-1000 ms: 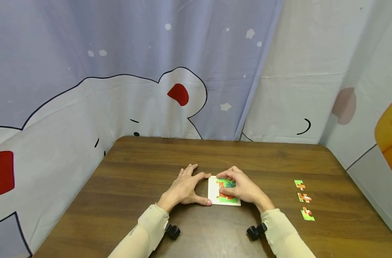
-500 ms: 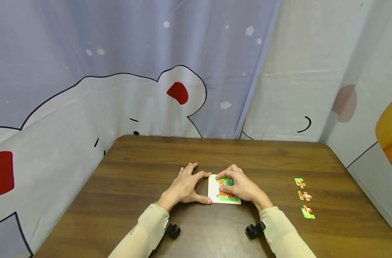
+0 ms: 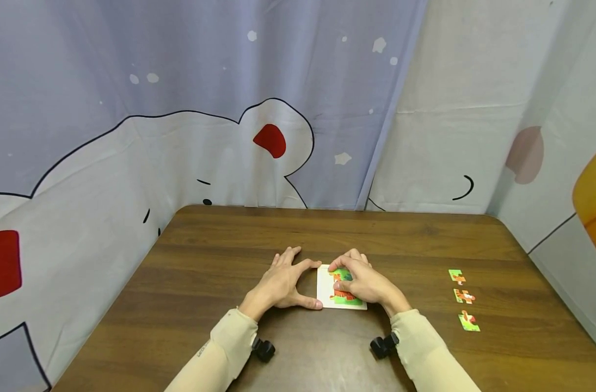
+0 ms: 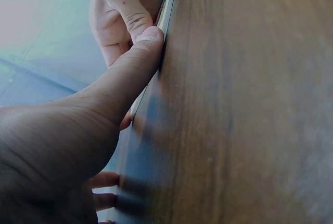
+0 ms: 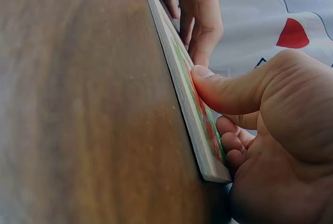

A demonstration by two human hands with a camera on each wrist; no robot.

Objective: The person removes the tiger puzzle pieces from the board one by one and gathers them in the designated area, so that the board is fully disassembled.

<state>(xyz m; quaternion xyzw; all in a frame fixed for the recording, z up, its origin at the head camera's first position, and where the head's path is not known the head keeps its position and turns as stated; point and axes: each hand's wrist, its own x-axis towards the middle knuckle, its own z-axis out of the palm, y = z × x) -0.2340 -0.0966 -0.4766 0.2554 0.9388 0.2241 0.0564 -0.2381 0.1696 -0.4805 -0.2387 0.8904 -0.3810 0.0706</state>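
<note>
A small jigsaw puzzle board (image 3: 324, 291) with a pale frame and an orange tiger on green lies flat on the table. My left hand (image 3: 278, 286) steadies it from the left, thumb tip at the near left corner and forefinger at the far left corner, the other fingers spread on the table. Over the picture, my right hand (image 3: 368, 280) has thumb and forefinger bent about a puzzle piece (image 3: 335, 276) with orange and green print. In the right wrist view the right thumb (image 5: 223, 89) touches the picture beside the board's raised edge; the other fingers curl behind it.
Three loose puzzle pieces lie in a column on the right: a top piece (image 3: 456, 276), a middle piece (image 3: 464, 296) and a bottom piece (image 3: 469, 321). The brown wooden table (image 3: 219, 234) meets a printed curtain (image 3: 204, 147) at the back.
The right hand shifts slightly, its wrist moving a little leftward, while thumb and forefinger stay at the same part of the picture. The left hand and the board keep their places.
</note>
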